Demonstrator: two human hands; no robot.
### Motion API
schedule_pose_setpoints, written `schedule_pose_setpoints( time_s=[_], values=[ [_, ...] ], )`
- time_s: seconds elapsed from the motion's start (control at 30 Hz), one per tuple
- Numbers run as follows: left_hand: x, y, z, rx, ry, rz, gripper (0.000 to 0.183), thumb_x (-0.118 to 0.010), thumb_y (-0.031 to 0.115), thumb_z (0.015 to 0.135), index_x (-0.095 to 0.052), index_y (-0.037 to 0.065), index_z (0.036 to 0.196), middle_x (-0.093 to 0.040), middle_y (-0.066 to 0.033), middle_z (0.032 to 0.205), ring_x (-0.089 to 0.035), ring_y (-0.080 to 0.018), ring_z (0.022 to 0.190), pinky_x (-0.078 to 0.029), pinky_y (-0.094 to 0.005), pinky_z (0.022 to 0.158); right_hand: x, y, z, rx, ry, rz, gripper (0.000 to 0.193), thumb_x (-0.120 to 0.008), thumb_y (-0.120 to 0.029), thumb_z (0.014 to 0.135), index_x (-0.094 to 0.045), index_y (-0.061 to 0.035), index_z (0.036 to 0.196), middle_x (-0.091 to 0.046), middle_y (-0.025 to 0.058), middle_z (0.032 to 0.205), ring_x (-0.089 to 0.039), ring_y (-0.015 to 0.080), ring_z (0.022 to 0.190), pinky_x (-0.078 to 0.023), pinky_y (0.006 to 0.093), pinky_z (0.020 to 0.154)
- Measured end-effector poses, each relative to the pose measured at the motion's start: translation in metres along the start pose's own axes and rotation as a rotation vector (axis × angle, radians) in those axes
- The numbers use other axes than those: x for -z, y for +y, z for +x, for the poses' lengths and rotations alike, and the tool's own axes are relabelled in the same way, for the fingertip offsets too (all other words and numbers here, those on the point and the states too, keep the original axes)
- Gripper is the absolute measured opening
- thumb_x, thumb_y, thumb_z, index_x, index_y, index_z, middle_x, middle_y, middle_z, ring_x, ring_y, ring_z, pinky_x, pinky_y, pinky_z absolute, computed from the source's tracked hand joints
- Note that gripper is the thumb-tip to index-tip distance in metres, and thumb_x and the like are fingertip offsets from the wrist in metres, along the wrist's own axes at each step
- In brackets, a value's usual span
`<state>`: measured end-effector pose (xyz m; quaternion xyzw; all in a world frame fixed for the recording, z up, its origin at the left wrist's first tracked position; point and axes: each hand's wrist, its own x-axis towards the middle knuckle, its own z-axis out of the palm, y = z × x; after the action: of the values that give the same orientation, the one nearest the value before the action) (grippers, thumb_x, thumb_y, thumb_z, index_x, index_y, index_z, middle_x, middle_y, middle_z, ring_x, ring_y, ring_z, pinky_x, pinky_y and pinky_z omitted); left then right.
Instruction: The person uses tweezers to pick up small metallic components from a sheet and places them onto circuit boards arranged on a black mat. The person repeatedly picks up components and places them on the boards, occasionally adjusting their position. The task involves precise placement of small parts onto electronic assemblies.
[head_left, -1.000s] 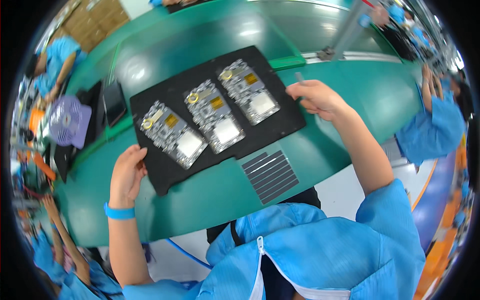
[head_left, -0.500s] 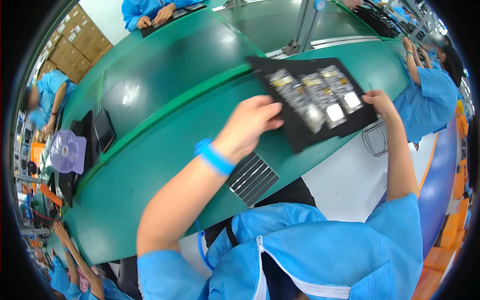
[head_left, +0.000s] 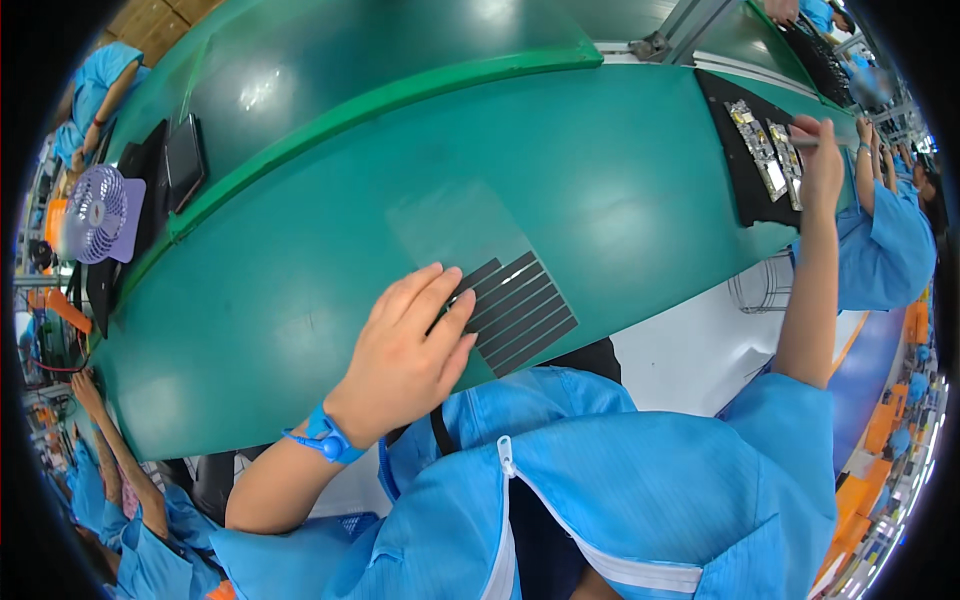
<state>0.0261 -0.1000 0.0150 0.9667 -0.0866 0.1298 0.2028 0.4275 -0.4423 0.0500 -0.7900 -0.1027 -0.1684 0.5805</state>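
My left hand (head_left: 405, 340) lies with fingers stretched out over the left edge of a sheet of black strips (head_left: 520, 310) on the green worktable. A pale clear film (head_left: 445, 220) reaches beyond the strips. Far to the right, my right hand (head_left: 822, 170) is closed round a slim grey tool (head_left: 803, 141), its exact kind unclear. That hand is over a black mat (head_left: 728, 115), which rests on the table. Narrow circuit boards (head_left: 758, 152) lie on the mat, partly covered by my right hand.
A raised green rail (head_left: 380, 112) curves along the table's far side. At the left are a purple fan (head_left: 97, 215) and a dark flat device (head_left: 184, 162). A metal post (head_left: 690, 35) stands at the back right. People in blue work at both sides.
The black mat with the circuit boards, held up by both hands before, now lies on the table at the right. My left hand has come down to the strips; my right hand is over the boards.
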Motion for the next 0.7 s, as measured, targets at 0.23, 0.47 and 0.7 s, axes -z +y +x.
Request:
schedule_pose_setpoints(
  time_s=[0.23, 0.47, 0.7],
  values=[
    [-0.008, -0.018, 0.024, -0.176, -0.017, 0.044, 0.041, -0.071, 0.012, 0.069, -0.060, -0.001, 0.107, -0.056, -0.0165, 0.110, -0.055, -0.0322, 0.104, -0.048, -0.0402, 0.088, -0.132, -0.079, -0.176, -0.563, -0.859, 0.492, 0.028, -0.052, -0.034, 0.095, -0.056, -0.0063, 0.089, -0.057, 0.0004, 0.064, -0.050, 0.0046, 0.049, -0.036, 0.0177, 0.042],
    [-0.016, -0.024, 0.029, -0.195, 0.032, 0.011, 0.045, -0.071, 0.013, 0.065, -0.061, -0.003, 0.106, -0.058, -0.0159, 0.107, -0.057, -0.0301, 0.099, -0.051, -0.0365, 0.082, -0.150, -0.097, -0.203, -0.476, -0.955, 0.263, 0.023, -0.065, -0.023, 0.088, -0.053, -0.0029, 0.088, -0.059, 0.0029, 0.064, -0.054, 0.0064, 0.049, -0.041, 0.0185, 0.045],
    [-0.014, -0.022, 0.027, -0.193, 0.025, 0.052, 0.046, -0.071, 0.016, 0.068, -0.062, -0.002, 0.109, -0.060, -0.0147, 0.110, -0.058, -0.0285, 0.100, -0.051, -0.0358, 0.083, -0.154, -0.100, -0.209, -0.445, -0.955, 0.224, 0.023, -0.065, -0.023, 0.088, -0.053, -0.0033, 0.086, -0.060, 0.0040, 0.065, -0.057, 0.0072, 0.051, -0.043, 0.0185, 0.046]
  ],
)
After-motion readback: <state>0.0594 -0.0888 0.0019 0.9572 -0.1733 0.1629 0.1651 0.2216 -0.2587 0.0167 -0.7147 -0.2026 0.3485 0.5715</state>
